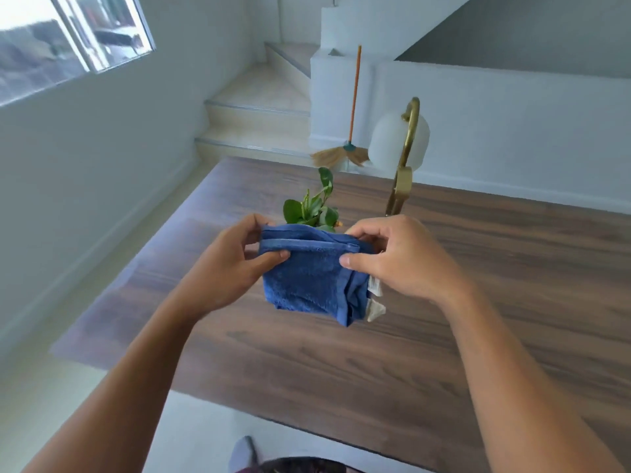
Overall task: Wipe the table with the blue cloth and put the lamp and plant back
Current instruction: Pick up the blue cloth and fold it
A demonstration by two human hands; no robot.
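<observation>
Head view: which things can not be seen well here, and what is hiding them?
- Plant: its pot is hidden behind the blue cloth held by the left hand and right hand.
- Lamp: base hidden behind the right hand.
- Table: right side cut off by the frame edge.
- Window: outside blurred.

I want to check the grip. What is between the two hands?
In the head view, the folded blue terry cloth spans between the left hand and right hand, both pinching its top edge.
</observation>
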